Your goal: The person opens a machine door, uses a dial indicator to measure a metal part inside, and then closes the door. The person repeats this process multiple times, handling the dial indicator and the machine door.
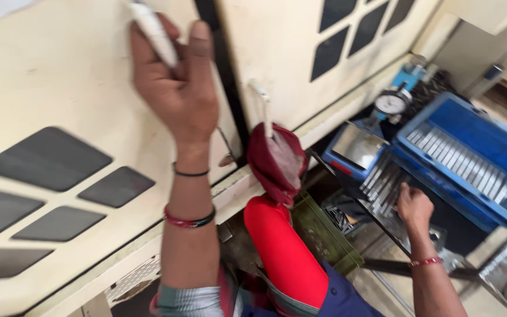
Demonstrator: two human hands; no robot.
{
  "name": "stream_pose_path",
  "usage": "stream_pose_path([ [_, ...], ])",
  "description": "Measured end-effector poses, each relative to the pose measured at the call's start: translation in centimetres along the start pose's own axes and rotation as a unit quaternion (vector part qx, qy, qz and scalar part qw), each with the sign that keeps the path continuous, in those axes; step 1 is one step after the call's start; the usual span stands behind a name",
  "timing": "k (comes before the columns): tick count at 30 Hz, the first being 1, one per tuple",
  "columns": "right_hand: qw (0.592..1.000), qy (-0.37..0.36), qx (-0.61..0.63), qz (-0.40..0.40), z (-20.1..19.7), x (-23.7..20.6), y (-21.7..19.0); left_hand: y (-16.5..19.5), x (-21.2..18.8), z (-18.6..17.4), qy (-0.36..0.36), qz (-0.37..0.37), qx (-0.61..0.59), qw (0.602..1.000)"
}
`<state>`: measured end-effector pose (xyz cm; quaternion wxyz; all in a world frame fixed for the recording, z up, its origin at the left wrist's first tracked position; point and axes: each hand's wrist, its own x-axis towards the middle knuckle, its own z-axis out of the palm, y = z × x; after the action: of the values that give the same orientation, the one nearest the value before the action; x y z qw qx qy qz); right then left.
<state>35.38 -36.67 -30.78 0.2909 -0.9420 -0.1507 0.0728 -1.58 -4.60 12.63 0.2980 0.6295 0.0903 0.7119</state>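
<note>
Raised against the cream machine door (60, 88), the left hand (177, 82) closes its fingers around a white door handle (154, 32). Lower right, the right hand (413, 204) rests curled on a row of grey metal pieces (382, 182) beside a blue tray (470, 158); whether it grips one cannot be told.

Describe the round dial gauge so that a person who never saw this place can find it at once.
Start at the large blue plastic tray of grey metal pieces on the right. Look past its upper left corner, above the smaller blue tray. There stands the round white-faced dial gauge, the only circular thing among rectangular trays and straight bars.
</note>
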Motion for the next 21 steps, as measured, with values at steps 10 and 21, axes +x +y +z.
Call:
stream_pose_path([
  [10, 0.887, -0.043, 0.460, 0.005, -0.7, -4.1, -5.9, -0.5, 0.4, 1.0, 0.013, 0.000, 0.016, 1.000],
  [21, 0.610, -0.255, 0.654, -0.368, -8.2, -15.3, -37.7, 1.4, 1.9, -0.3, -0.057, 0.019, 0.200, 0.978],
])
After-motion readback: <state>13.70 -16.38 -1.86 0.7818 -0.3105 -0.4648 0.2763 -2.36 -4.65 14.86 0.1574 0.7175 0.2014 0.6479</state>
